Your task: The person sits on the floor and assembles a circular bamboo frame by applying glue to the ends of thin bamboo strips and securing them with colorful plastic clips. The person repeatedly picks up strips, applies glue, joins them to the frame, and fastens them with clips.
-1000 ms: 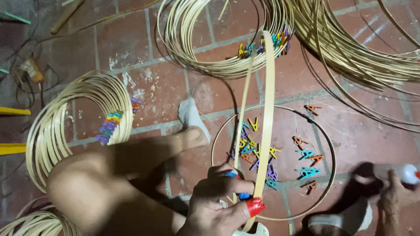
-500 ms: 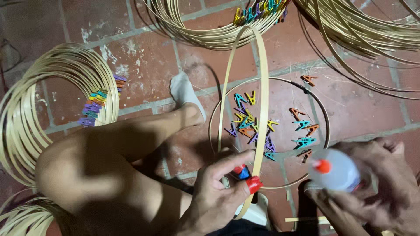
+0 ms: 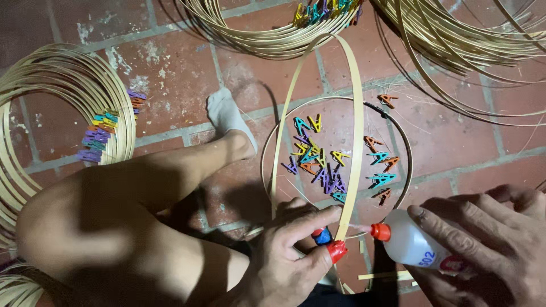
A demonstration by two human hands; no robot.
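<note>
Head view, looking down past a bent knee (image 3: pixel 74 227) at a brick floor (image 3: pixel 170 74). Left hand (image 3: pixel 290 256) low in the middle, fingers (image 3: pixel 318 219) pressed together in a pinch on the overlapped ends of a bamboo strip loop (image 3: pixel 357 142), with a small red clip (image 3: pixel 336 251) and a blue clip (image 3: pixel 322 236) clamped at the same joint. Loop rising away from that pinch toward the top of the frame — long axis running straight up from the fingers, closed end near a pile of bamboo hoops (image 3: pixel 273 34). Right hand (image 3: pixel 489 244) at lower right, fingers wrapped around a white glue bottle (image 3: pixel 406 243), red nozzle pointing left and sitting just beside the pinched joint, apart from it by a small gap. Right hand the nearer one for the glue; left hand already on the strip. Bottle lying nearly level, tilted slightly toward the joint. Beneath the loop, flat on the bricks, a thin round hoop (image 3: pixel 273 142) ringing a scatter of coloured clips (image 3: pixel 318 159) — purple, teal, yellow, orange. At left, a stack of hoops (image 3: pixel 51 79) with more clips along its rim, and a foot in a white sock (image 3: pixel 224 113) between.
</note>
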